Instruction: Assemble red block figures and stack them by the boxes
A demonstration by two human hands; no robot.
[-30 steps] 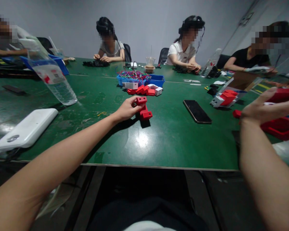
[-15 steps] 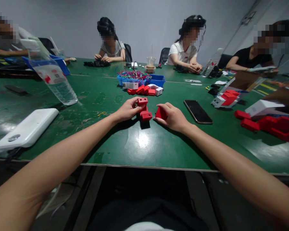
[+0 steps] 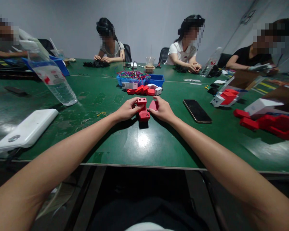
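Observation:
My left hand (image 3: pixel 126 110) grips a red blocky plastic assembly (image 3: pixel 143 110) that stands on the green table (image 3: pixel 144 144), fingers curled round its upper block. My right hand (image 3: pixel 162 110) holds a smaller red piece (image 3: pixel 154 105) pressed close against the right side of that assembly. Both hands meet at the table's middle, just in front of me.
A black phone (image 3: pixel 197 111) lies right of my hands. Red and white parts (image 3: pixel 144 90) and a blue bin of coloured wires (image 3: pixel 141 78) sit behind. A water bottle (image 3: pixel 50 75) and white device (image 3: pixel 26 129) are left; red parts (image 3: pixel 272 123) right. Several people work around the table.
My right hand came in from the far right carrying a red piece and has moved it left against the assembly. My left hand stayed on the assembly.

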